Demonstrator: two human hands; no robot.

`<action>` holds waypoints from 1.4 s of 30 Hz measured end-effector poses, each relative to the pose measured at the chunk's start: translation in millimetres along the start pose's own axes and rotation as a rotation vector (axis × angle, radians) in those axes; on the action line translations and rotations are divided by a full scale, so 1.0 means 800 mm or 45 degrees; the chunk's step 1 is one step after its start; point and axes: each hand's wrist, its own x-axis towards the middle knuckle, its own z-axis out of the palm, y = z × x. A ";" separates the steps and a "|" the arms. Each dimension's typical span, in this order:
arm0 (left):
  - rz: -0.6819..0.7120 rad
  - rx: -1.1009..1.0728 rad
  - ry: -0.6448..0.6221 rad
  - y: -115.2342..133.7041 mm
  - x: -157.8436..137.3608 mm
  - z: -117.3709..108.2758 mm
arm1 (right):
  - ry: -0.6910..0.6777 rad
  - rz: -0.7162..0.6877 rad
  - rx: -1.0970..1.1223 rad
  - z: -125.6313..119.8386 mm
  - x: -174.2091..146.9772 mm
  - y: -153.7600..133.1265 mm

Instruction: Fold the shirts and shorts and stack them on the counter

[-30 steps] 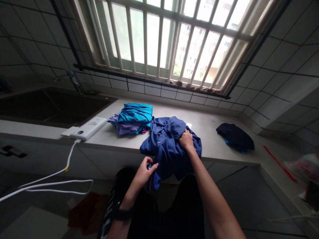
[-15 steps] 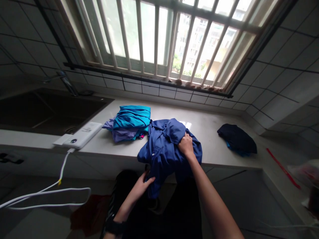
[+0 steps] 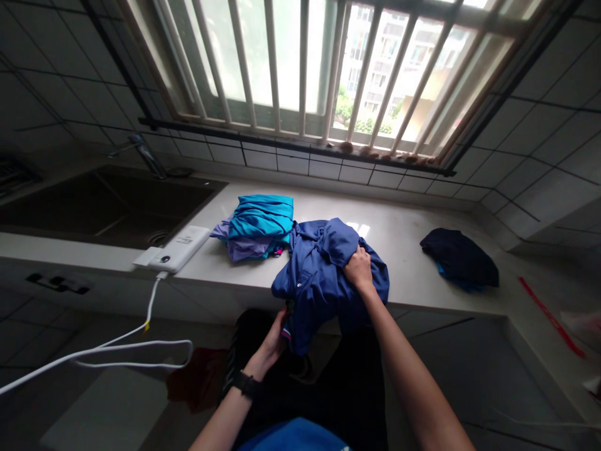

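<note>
Head view: the right hand [image 3: 359,268], arm stretched forward, clutched the garment [image 3: 317,272], which drooped over the counter [image 3: 404,266] between both hands. The left hand [image 3: 277,333], lower, met its edge, grip unclear. Left of that hand, print on the white box [image 3: 185,248] was illegible.

A barred window [image 3: 323,81] admits daylight above the pale desk [image 3: 399,219]. Light wall tiles [image 3: 539,125] with dark joints surround the opening. A dark sink [image 3: 131,207] with metal faucet [image 3: 148,156] is recessed at left. The floor [image 3: 25,354] lies in shadow; it appears tiled.
</note>
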 end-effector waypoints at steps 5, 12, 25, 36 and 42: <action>-0.203 -0.009 -0.083 -0.023 0.004 0.005 | -0.004 0.003 0.006 0.000 -0.001 -0.001; -0.105 -0.067 -0.013 -0.024 -0.026 0.018 | 0.023 0.009 0.025 -0.003 0.002 -0.002; 0.957 0.530 -0.287 0.186 -0.134 0.055 | -0.579 -0.321 0.123 -0.109 -0.097 0.012; 1.244 0.931 -0.861 0.310 -0.200 0.226 | -0.537 -0.687 1.447 -0.180 -0.108 -0.055; 1.297 0.970 -0.640 0.360 -0.149 0.238 | -0.243 -0.276 1.809 -0.164 -0.100 -0.072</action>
